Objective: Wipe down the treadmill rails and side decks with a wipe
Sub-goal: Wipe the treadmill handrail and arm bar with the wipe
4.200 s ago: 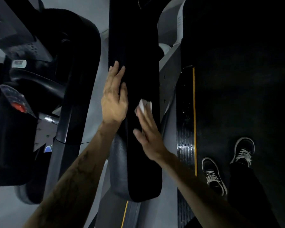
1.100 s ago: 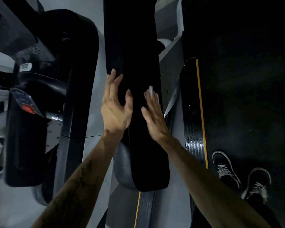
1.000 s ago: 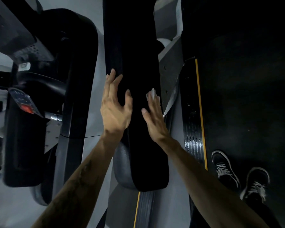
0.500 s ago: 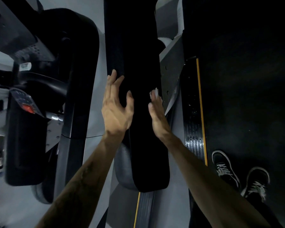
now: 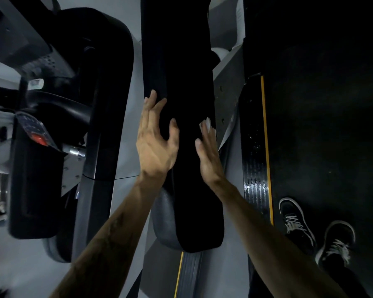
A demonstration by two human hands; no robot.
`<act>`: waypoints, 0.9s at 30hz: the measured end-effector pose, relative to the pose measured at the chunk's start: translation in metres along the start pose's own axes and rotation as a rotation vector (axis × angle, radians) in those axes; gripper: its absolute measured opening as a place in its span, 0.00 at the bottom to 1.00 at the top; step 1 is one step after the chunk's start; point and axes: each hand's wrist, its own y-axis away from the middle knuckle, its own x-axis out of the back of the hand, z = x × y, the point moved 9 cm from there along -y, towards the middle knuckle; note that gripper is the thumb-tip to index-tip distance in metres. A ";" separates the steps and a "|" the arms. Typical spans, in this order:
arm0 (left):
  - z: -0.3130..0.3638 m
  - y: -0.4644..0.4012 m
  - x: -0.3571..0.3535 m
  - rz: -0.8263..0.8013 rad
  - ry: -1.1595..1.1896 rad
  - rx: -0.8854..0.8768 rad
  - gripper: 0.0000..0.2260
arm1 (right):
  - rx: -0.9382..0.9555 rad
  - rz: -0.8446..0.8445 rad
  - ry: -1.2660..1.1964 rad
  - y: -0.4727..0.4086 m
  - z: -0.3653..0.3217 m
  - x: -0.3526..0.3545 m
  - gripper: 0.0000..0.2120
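Observation:
A long black padded treadmill rail (image 5: 181,61) runs from the top of the view down to its rounded end at the centre. My left hand (image 5: 155,143) lies against the rail's left side with straight fingers and the thumb across the top. My right hand (image 5: 207,153) presses a small white wipe (image 5: 207,123) flat against the rail's right edge; only a corner of the wipe shows past my fingertips. Right of the rail lies the ribbed black side deck (image 5: 254,147) with a yellow stripe, beside the dark belt (image 5: 321,125).
My two dark sneakers (image 5: 297,224) stand on the belt at the lower right. To the left stands a neighbouring machine with a console and red button (image 5: 39,139) and a black upright (image 5: 103,125). Grey floor shows between them.
My right hand has slid the wipe from the rail's top face over to its right edge and turned more on its side. My left hand has stayed in place on the rail.

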 end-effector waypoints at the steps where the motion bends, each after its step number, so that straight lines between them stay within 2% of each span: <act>1: 0.000 0.000 0.000 0.000 -0.001 0.002 0.19 | -0.047 -0.015 -0.016 -0.006 0.007 0.001 0.31; 7: 0.000 0.000 0.001 -0.007 0.004 0.004 0.19 | -0.250 -0.029 -0.140 0.009 0.030 0.005 0.36; 11: 0.001 0.000 0.001 -0.011 0.009 0.007 0.19 | -0.132 -0.041 -0.084 0.040 -0.001 0.000 0.36; 17: -0.001 -0.001 -0.001 -0.016 0.009 0.011 0.19 | -0.084 -0.020 -0.108 -0.007 -0.004 0.003 0.31; 19: 0.000 -0.001 0.000 -0.014 0.006 0.006 0.19 | -0.103 -0.023 -0.128 -0.021 0.008 0.007 0.29; 22: 0.000 -0.001 0.000 -0.015 0.012 0.008 0.19 | -0.208 -0.041 -0.215 -0.020 0.025 0.005 0.32; 27: -0.001 -0.002 -0.001 -0.018 0.009 0.005 0.19 | -0.239 -0.038 -0.210 0.030 0.035 0.003 0.33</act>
